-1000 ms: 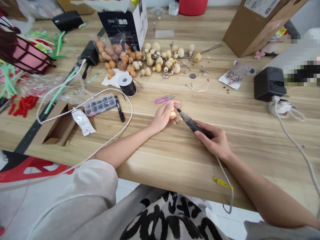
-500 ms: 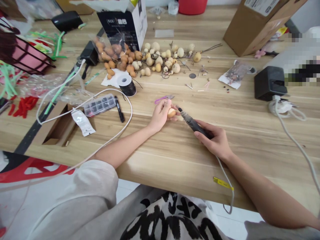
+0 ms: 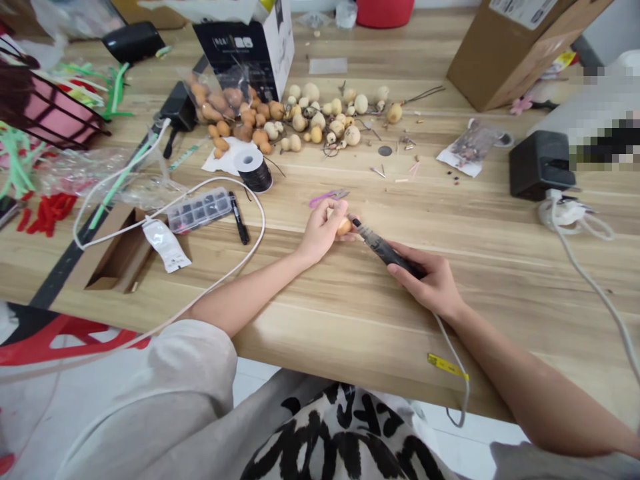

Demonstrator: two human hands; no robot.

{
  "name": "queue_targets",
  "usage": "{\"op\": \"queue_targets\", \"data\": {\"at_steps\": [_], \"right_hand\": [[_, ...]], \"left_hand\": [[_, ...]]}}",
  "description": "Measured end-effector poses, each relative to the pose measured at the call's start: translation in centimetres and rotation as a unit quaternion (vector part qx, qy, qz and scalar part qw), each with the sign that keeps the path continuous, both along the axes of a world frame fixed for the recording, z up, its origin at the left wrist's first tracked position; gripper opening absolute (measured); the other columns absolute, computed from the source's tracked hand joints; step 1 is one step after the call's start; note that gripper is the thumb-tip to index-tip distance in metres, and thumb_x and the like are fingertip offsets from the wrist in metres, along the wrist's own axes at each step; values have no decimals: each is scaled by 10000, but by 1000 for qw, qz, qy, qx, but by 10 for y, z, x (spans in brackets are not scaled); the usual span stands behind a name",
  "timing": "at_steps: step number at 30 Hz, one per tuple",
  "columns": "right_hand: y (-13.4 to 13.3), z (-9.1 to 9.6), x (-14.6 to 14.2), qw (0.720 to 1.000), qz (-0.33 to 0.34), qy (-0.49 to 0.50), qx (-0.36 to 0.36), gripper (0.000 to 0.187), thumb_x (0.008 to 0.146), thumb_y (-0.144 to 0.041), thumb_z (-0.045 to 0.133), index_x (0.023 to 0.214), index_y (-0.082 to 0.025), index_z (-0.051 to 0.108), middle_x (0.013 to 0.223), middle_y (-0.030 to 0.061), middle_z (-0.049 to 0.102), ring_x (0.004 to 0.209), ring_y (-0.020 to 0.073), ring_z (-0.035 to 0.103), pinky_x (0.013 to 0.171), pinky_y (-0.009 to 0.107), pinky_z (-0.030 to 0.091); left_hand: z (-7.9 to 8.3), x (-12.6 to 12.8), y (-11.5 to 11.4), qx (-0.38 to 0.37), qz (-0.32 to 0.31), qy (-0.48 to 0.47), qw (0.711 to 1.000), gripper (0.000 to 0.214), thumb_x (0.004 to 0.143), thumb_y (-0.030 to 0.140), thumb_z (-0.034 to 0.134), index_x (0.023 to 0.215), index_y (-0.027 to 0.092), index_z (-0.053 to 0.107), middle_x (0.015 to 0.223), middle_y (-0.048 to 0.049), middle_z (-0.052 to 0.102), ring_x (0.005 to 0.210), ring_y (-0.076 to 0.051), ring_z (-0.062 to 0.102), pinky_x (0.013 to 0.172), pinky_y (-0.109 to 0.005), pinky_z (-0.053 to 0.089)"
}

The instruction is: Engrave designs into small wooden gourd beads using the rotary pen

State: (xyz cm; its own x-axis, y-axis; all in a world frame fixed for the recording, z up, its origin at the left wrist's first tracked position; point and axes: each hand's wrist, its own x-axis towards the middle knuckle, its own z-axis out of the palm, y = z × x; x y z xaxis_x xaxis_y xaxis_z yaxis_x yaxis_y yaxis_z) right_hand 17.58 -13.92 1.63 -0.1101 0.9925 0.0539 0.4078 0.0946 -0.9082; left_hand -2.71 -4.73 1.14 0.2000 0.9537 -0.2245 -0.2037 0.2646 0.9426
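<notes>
Between the fingers of my left hand is a small orange-brown gourd, partly covered by the fingers. My right hand is wrapped round a dark corded rotary tool, which slants up and left. The tool's tip is close against the gourd; whether it touches cannot be made out. A white cord runs from the tool's rear toward the table edge, with a yellow tag on it. Just beyond my left hand lie purple-handled snips.
Several pale and brown gourds lie at the back. To the left are a spool of black cord, a black marker, a compartment box and an open cardboard box. A black power unit stands right.
The rotary tool has shifted slightly left, bringing its tip closer to the gourd. My left hand stays nearly in place, and its fingers have moved a little.
</notes>
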Motion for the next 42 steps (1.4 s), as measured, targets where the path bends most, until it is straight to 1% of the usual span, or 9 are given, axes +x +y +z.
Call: {"op": "queue_targets", "data": {"at_steps": [9,12,16,21,24,27,30,35,42], "right_hand": [[0,1,1,1000,13,-8,6,471,868,-369,659,1269,-127,707,1044,107,792,1085,326,724,877,409,605],[0,1,1,1000,17,-4,8,463,867,-382,662,1259,-141,716,1036,98,794,1062,321,732,848,396,609],[1,2,2,1000,15,-8,-2,466,870,-406,663,1260,-157,721,972,88,797,1011,318,744,782,377,617],[0,1,3,1000,21,-11,-4,487,867,-445,672,1264,-168,723,919,85,799,975,320,749,764,388,621],[0,1,3,1000,24,-12,0,485,876,-447,665,1270,-169,720,979,89,802,997,325,747,801,402,621],[0,0,3,999,37,-6,15,466,877,-430,666,1257,-167,728,1121,103,781,1027,325,744,872,411,607],[-1,-1,3,998,47,-3,29,449,872,-410,671,1235,-155,739,1196,116,756,1043,312,742,897,388,597],[0,0,3,999,33,-10,8,464,876,-427,659,1247,-157,729,1060,85,795,1006,306,748,834,379,609],[-1,1,2,1000,29,-2,4,460,875,-429,666,1262,-189,726,1020,87,797,994,324,748,773,394,625]], "left_hand": [[-3,0,1,20,-3,-25,999,422,837,552,677,871,197,451,696,40,667,612,-104,685,555,-226,596],[-3,0,0,21,0,-19,1000,415,841,546,675,862,195,455,715,36,680,614,-96,682,555,-210,585],[-1,0,0,24,3,-10,1000,410,848,548,666,844,191,465,736,17,698,665,-98,697,569,-184,566],[-2,0,-1,29,9,-6,1000,445,832,580,666,799,182,468,764,-3,712,690,-110,706,593,-202,573],[-4,0,0,42,4,-15,999,475,807,606,679,782,179,471,762,-9,714,669,-111,700,597,-211,575],[-5,0,0,52,10,-18,998,481,804,615,674,779,178,473,756,-13,714,665,-120,704,578,-208,563],[-5,1,1,45,18,-10,999,473,826,610,651,780,179,463,771,-17,719,665,-120,708,559,-197,544],[-2,1,0,20,16,-8,1000,467,835,611,640,794,185,454,757,-3,710,668,-123,709,590,-217,570],[0,1,1,-1,19,-20,1000,459,849,610,626,785,185,466,720,4,690,645,-104,686,583,-202,569]]}}
